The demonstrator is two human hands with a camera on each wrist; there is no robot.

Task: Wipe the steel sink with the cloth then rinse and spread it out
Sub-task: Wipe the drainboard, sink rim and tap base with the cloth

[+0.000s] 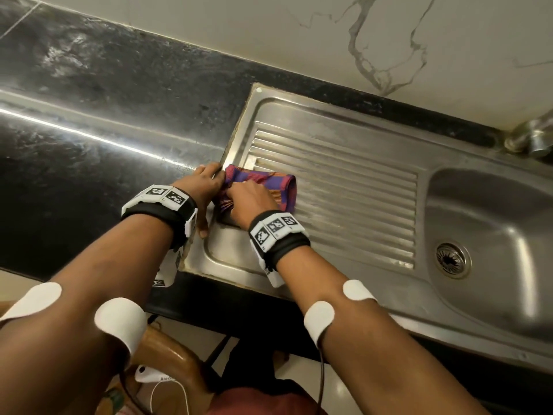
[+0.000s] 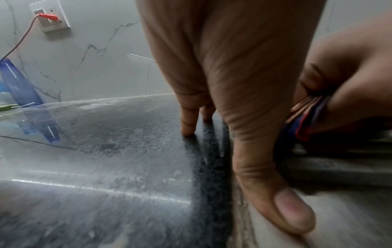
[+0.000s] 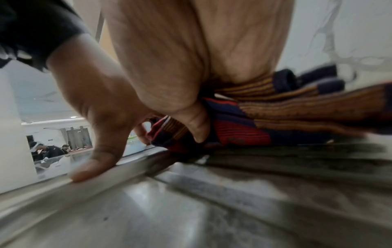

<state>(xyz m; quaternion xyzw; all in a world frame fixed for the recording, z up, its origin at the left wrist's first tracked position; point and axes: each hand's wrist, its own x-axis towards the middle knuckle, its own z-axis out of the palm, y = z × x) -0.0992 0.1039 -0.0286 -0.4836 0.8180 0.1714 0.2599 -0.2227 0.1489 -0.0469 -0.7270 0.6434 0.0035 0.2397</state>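
A folded cloth checked in purple, orange and red lies at the left end of the steel sink's ribbed drainboard. My right hand grips it from above, the thumb curled into its folds. Beside it my left hand is spread: its fingertips touch the black counter and its thumb lies on the sink's left rim. The cloth's edge shows under my right hand in the left wrist view.
The basin with its round drain lies to the right, and a steel tap stands at the far right by the marble wall. The black counter runs left. A blue bottle and a wall socket with a red plug stand far left.
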